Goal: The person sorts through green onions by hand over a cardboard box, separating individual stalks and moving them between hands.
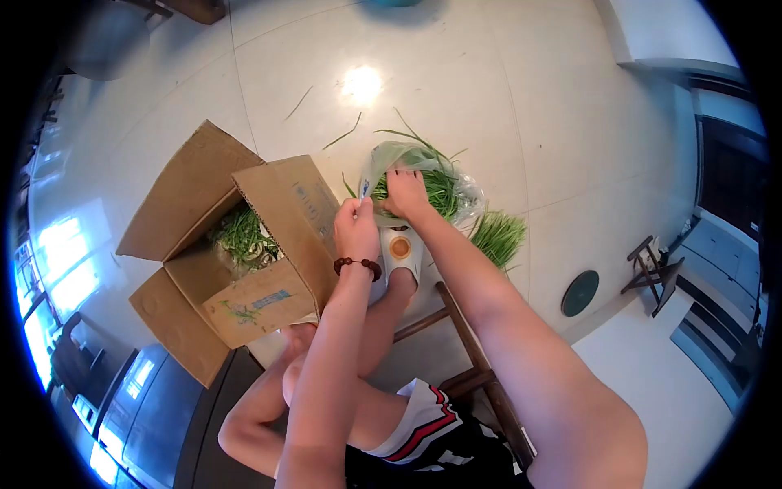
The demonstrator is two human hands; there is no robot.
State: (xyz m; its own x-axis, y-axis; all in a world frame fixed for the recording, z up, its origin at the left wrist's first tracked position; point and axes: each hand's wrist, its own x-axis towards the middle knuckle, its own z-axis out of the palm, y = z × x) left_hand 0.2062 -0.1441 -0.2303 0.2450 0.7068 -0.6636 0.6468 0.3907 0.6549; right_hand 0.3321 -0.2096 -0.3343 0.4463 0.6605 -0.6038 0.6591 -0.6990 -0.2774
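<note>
On the tiled floor [570, 187], a cardboard box [297, 208] holds leafy greens [240, 236]; beside it, the left hand [356, 232] pinches a plastic bag's [389, 155] rim, the right hand [405, 194] inside among green stalks [441, 192], its grip unclear.

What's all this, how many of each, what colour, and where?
box: one, brown, left
box greens: one heap, green, inside
plastic bag: one, clear, centre
bag greens: one heap, green, inside
grassy bunch: one, green, beside bag
loose stalks: several, green, beyond bag
disc: one, dark green, right floor
chair: one, brown, far right
wooden frame: one, brown, bottom
floor: one, pale, throughout
bluish thing: one, top edge
furniture: uncounted, dark, picture edges
slipper: one, mostly white, below bag
shorts: one pair, mostly black, bottom
bracelet: one, dark, left wrist
legs: two, bottom centre
left hand: one, at bag's rim
right hand: one, inside bag
</note>
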